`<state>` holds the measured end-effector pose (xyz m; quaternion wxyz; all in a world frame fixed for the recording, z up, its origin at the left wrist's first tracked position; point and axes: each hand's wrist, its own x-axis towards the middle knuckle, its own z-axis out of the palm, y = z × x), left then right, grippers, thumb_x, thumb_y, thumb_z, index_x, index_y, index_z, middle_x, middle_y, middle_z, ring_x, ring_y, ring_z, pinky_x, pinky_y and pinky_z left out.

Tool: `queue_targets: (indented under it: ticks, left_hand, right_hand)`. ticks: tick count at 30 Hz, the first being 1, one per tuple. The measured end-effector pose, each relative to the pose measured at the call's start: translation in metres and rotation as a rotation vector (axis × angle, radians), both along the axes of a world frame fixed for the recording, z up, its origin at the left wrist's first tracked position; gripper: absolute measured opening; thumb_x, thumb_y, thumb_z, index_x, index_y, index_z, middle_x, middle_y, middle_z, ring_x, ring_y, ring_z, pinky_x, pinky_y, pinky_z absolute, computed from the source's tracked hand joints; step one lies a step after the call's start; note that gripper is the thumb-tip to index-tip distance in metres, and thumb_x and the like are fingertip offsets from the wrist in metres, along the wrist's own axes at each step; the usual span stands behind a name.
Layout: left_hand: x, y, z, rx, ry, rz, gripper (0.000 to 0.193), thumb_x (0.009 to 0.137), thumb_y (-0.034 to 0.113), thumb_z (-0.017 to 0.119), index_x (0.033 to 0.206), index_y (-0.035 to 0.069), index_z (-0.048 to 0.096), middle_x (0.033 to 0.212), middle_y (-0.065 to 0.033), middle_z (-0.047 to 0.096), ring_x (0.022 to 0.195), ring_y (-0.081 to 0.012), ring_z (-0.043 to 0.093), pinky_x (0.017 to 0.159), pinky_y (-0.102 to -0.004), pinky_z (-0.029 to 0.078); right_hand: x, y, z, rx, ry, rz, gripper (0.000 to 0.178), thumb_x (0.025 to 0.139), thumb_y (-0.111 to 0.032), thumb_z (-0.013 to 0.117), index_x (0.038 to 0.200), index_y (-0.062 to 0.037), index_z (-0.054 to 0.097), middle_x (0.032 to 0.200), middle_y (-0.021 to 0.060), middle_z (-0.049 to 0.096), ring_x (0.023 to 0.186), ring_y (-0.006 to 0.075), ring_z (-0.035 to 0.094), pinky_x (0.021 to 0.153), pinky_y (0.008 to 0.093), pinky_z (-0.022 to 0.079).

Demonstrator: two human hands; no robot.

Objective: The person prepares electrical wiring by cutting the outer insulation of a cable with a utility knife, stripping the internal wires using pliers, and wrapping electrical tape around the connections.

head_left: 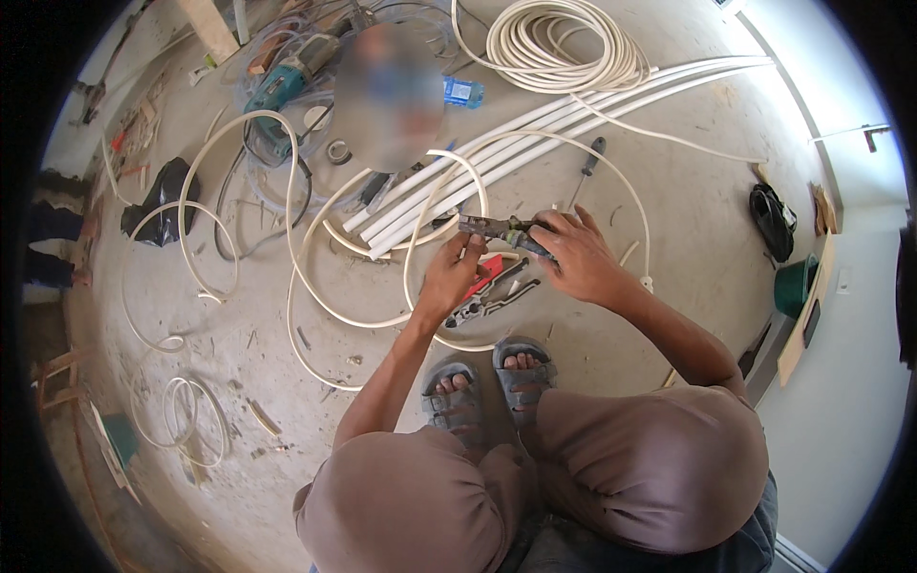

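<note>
Two hands meet over a pair of pliers held just above the concrete floor, in front of the squatting person's sandalled feet. The right hand wraps its fingers together around the pliers' handles, while the left hand pinches with thumb and fingertips at the jaw end, where a white cable passes; whether the jaws bite the cable cannot be told.

Directly below the pliers, between them and the feet, lies a red-handled tool on the floor. The white cable loops away to the left of the pliers in wide curves. Just beyond the pliers, a bundle of white conduit pipes runs slantwise toward the upper right, and a screwdriver lies against it, up and to the right of the pliers. Farther beyond, a coil of white cable rests at the top. Up and to the left of the pliers sits a teal power drill, with a black bag well to the left. Far right of the pliers stands a green bucket.
</note>
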<state>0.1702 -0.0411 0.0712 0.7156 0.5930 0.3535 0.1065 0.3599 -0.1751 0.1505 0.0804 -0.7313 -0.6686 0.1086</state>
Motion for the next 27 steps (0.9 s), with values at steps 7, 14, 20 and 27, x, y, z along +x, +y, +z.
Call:
queue_targets:
  ticks: [7,14,20,27]
  left_hand:
    - [-0.005,-0.001,-0.011,0.017,-0.003,0.001,0.048,0.105,0.043,0.049,0.118,-0.003,0.057,0.109,-0.0125,0.062,0.08,-0.019,0.069,0.065,-0.0295,0.052]
    - [0.004,-0.006,-0.007,0.049,0.009,-0.003,0.049,0.105,0.041,0.05,0.116,-0.005,0.058,0.106,-0.015,0.064,0.08,-0.0208,0.07,0.069,-0.0312,0.053]
    - [-0.004,-0.008,-0.04,0.268,-0.09,0.255,0.035,0.1,0.024,0.063,0.117,-0.007,0.06,0.102,-0.0161,0.066,0.086,-0.0235,0.07,0.074,-0.033,0.055]
    - [0.017,-0.031,-0.041,0.52,-0.036,0.487,0.045,0.085,0.032,0.079,0.117,0.002,0.067,0.103,-0.0131,0.067,0.082,-0.0247,0.065,0.076,-0.0399,0.052]
  right_hand:
    - [-0.006,0.008,-0.002,0.04,0.05,0.05,0.035,0.083,-0.012,0.068,0.117,-0.0065,0.059,0.112,0.0155,0.053,0.108,0.0349,0.059,0.096,0.051,0.045]
    - [0.006,0.002,-0.002,0.009,0.138,0.051,0.027,0.09,-0.014,0.065,0.113,-0.0033,0.058,0.112,0.0148,0.054,0.106,0.0366,0.059,0.091,0.0494,0.048]
    - [-0.006,0.019,-0.005,0.011,0.18,0.035,0.025,0.09,-0.014,0.066,0.111,-0.0023,0.059,0.107,0.0185,0.054,0.1,0.039,0.06,0.084,0.0494,0.05]
    - [0.01,0.009,0.008,-0.022,0.132,0.002,0.025,0.082,-0.011,0.073,0.102,-0.0018,0.06,0.105,0.022,0.056,0.097,0.043,0.061,0.085,0.053,0.05]
